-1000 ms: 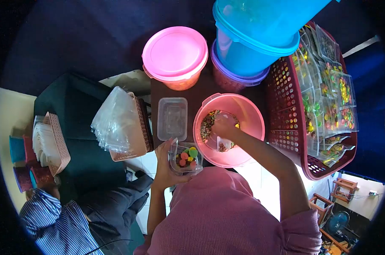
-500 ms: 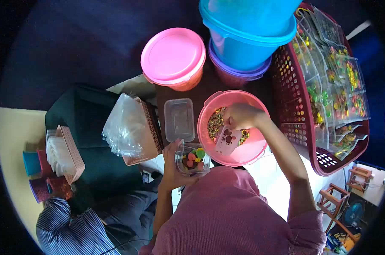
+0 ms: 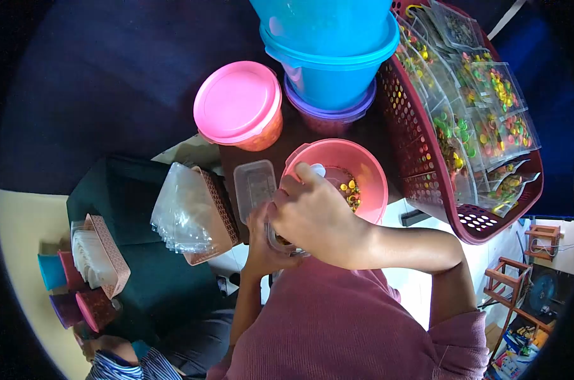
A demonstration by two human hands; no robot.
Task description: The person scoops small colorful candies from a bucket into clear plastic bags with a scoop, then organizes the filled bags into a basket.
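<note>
My left hand [image 3: 260,247] is wrapped around a small clear plastic container [image 3: 276,239] in front of my chest. My right hand [image 3: 318,218] is closed on a scoop, directly above that container. Of the scoop, only a whitish end [image 3: 318,170] shows past my knuckles; its bowl is hidden behind my hand. Most of the container's contents are covered too. Just beyond stands a pink bucket [image 3: 370,171] with small yellow and brown pieces [image 3: 350,190] in the bottom. A rectangular clear tub [image 3: 254,180] rests to the bucket's left.
Pink-lidded tub [image 3: 237,101] and stacked blue buckets [image 3: 331,76] stand behind. At right, a maroon basket [image 3: 426,152] holds filled clear bags [image 3: 483,120]. Clear empty bags [image 3: 182,209] fill a basket [image 3: 220,237] at left. Another person's hand [image 3: 109,345] is at lower left.
My right hand has moved out of the pink bucket with the scoop, left and toward me, over the container. The view has shifted. The other person's arm has moved lower.
</note>
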